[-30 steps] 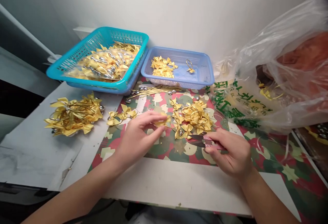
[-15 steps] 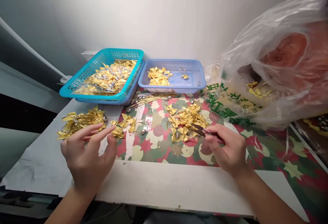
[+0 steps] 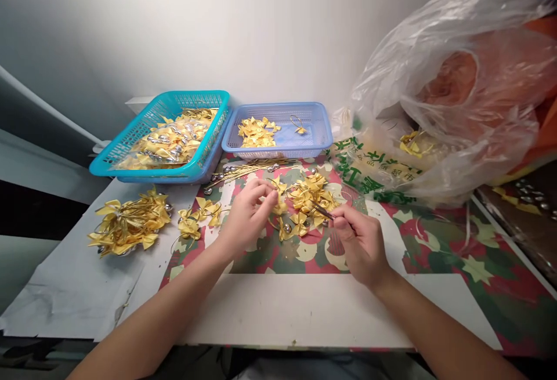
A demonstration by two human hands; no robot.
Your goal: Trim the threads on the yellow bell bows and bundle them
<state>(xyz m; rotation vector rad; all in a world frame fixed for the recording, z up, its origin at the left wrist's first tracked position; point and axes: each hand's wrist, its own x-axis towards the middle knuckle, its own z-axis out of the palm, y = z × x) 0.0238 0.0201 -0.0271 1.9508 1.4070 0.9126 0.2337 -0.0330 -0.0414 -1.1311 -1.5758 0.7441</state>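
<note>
My right hand [image 3: 361, 241] is closed round dark tweezers [image 3: 322, 210], their tips pointing into a pile of gold ribbon bows [image 3: 315, 191] with wire loops and small silver bells. At the left edge of that pile is my left hand [image 3: 249, 212], thumb and fingers drawn together beside a bow [image 3: 279, 185]; what they pinch, if anything, is hidden. A few loose bows [image 3: 189, 224] lie left of my left wrist. Further left sits a thick bundle of gold bows [image 3: 130, 220] with silver bells.
At the back left stands a turquoise basket [image 3: 224, 119] full of bows and bells. Beside it, a blue basket [image 3: 326, 130] holds more bows. Gold wires [image 3: 252, 166] lie in front. A clear plastic bag [image 3: 391, 130] with green print fills the right side.
My left hand has moved right, from beside the bundle to the pile's left edge, and its fingers have drawn together. The tweezers stay in my right hand at the pile. The view has shifted slightly.
</note>
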